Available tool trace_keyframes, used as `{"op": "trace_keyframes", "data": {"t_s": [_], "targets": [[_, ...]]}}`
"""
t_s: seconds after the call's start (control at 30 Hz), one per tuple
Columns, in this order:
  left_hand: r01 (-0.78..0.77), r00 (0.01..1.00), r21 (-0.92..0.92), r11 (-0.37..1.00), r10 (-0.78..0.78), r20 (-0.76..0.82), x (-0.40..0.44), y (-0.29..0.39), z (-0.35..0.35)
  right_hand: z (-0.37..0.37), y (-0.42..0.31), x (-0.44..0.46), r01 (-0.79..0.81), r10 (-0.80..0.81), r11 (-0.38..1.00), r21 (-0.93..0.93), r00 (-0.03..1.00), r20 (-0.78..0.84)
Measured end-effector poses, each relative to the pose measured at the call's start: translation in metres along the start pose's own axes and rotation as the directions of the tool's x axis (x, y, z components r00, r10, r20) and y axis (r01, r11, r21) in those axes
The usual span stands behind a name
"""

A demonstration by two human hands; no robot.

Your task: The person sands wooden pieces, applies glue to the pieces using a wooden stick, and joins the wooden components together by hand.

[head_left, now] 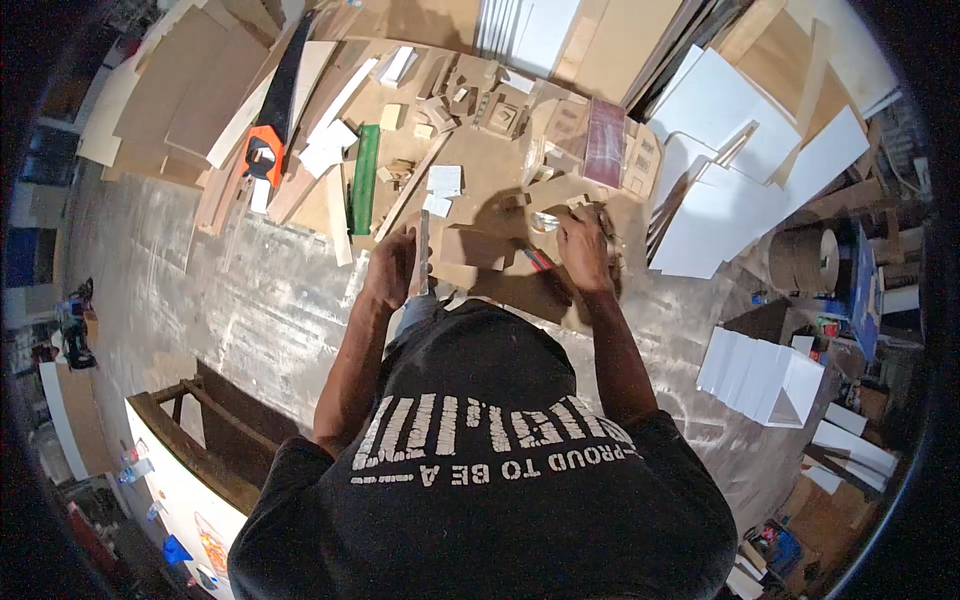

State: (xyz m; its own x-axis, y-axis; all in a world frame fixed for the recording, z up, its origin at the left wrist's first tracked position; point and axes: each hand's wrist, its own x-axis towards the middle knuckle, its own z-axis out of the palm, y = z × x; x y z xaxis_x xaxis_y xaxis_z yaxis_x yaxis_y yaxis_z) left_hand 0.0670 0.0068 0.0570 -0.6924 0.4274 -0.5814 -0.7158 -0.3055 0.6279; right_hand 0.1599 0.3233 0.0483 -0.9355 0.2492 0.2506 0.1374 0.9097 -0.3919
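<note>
Brown block [475, 248] apart from right hand [584, 250]

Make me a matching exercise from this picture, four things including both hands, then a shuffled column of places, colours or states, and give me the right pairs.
Things:
1. Left hand
2. Right hand
3. Handsaw
4. Maroon strip

Places, colours, states:
A. Black and orange
B. Just right of a small red item
C. On the far side of the right hand
D. Holding a thin flat piece

Right pairs: 1-D, 2-B, 3-A, 4-C
</note>
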Motion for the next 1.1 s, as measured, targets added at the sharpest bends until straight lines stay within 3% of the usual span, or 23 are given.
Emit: {"op": "trace_keyframes", "data": {"t_s": [0.07,0.17,0.2,0.23,0.27,0.3,0.37,0.4,0.47,0.5,0.57,0.6,0.67,0.7,0.73,0.77,0.8,0.83,0.87,0.9,1.03,1.1], "targets": [[-0.066,0.998,-0.016,0.998,0.065,-0.026,0.011,-0.009,-0.023,-0.017,-0.015,0.008,0.078,-0.084,0.992,-0.095,0.994,-0.064],[-0.172,0.982,-0.032,0.985,0.168,-0.086,-0.006,0.005,-0.007,-0.03,-0.046,0.025,0.195,-0.143,0.94,0.279,0.97,-0.198],[-0.196,0.977,-0.033,0.98,0.192,-0.094,-0.012,0.006,0.005,-0.053,-0.088,0.031,-0.092,0.017,0.628,0.773,0.994,0.105],[-0.176,0.984,-0.001,0.984,0.176,-0.011,-0.002,-0.005,-0.021,-0.064,-0.115,0.035,-0.151,-0.039,0.486,0.861,0.98,0.194],[-0.154,0.988,-0.007,0.988,0.154,-0.034,-0.01,0.0,-0.004,-0.077,-0.153,0.038,-0.178,-0.195,0.343,0.922,0.947,0.255],[0.049,0.99,0.213,0.976,-0.019,-0.142,0.016,-0.01,-0.053,-0.089,-0.189,0.039,-0.079,-0.389,0.255,0.964,0.904,0.177],[0.028,0.996,0.378,0.925,0.005,-0.086,0.046,-0.027,-0.084,-0.111,-0.26,0.04,0.116,-0.705,-0.009,0.993,0.703,-0.089],[-0.187,0.982,0.284,0.941,0.168,0.091,0.04,-0.025,-0.066,-0.121,-0.292,0.038,0.175,-0.791,-0.149,0.973,0.57,-0.224],[-0.132,0.987,0.247,0.96,0.103,0.126,0.029,-0.004,-0.029,-0.141,-0.34,0.038,0.158,-0.871,-0.352,0.922,0.306,-0.385],[-0.12,0.993,0.215,0.969,0.117,0.03,0.016,0.007,0.003,-0.147,-0.352,0.039,0.126,-0.881,-0.401,0.907,0.217,-0.42],[-0.151,0.987,0.189,0.97,0.139,0.079,0.024,0.014,0.012,-0.147,-0.364,0.045,0.098,-0.881,-0.443,0.891,0.139,-0.453],[-0.165,0.985,0.177,0.97,0.152,0.082,0.022,0.018,0.01,-0.144,-0.362,0.047,0.102,-0.874,-0.451,0.887,0.15,-0.461],[-0.177,0.982,0.261,0.949,0.151,0.115,0.024,0.023,0.011,-0.134,-0.348,0.056,0.165,-0.844,-0.437,0.884,0.263,-0.467],[-0.132,0.976,0.288,0.949,0.074,0.205,0.027,0.026,0.005,-0.12,-0.317,0.062,0.278,-0.795,-0.327,0.903,0.437,-0.422],[-0.053,0.998,0.166,0.985,0.049,0.028,0.03,0.018,0.014,-0.106,-0.287,0.068,0.346,-0.714,-0.173,0.922,0.601,-0.36],[-0.143,0.984,0.431,0.891,0.081,0.159,0.031,0.027,0.015,-0.092,-0.256,0.074,0.353,-0.611,-0.014,0.936,0.738,-0.288],[-0.243,0.956,0.647,0.722,0.065,0.287,0.031,0.038,0.016,-0.101,-0.228,0.073,0.032,-0.419,0.406,0.913,0.895,0.155],[-0.349,0.917,0.795,0.496,0.005,0.399,0.033,0.044,0.018,-0.054,-0.19,0.069,-0.062,-0.144,0.591,0.804,0.973,0.181],[-0.488,0.861,0.765,0.419,0.09,0.5,0.043,0.038,0.02,-0.056,-0.163,0.068,-0.363,0.054,0.618,0.698,0.905,0.422],[-0.532,0.834,0.749,0.395,0.093,0.543,0.046,0.039,0.026,-0.041,-0.135,0.064,-0.049,-0.033,0.883,0.466,0.986,0.165],[-0.625,0.776,0.765,0.153,0.016,0.631,0.071,0.034,0.027,0.004,-0.096,0.034,0.0,-0.118,0.94,0.341,0.939,0.324],[-0.694,0.715,0.706,0.143,0.026,0.698,0.082,0.026,0.027,0.019,-0.089,0.026,0.001,-0.131,0.941,0.337,0.923,0.363]]}}
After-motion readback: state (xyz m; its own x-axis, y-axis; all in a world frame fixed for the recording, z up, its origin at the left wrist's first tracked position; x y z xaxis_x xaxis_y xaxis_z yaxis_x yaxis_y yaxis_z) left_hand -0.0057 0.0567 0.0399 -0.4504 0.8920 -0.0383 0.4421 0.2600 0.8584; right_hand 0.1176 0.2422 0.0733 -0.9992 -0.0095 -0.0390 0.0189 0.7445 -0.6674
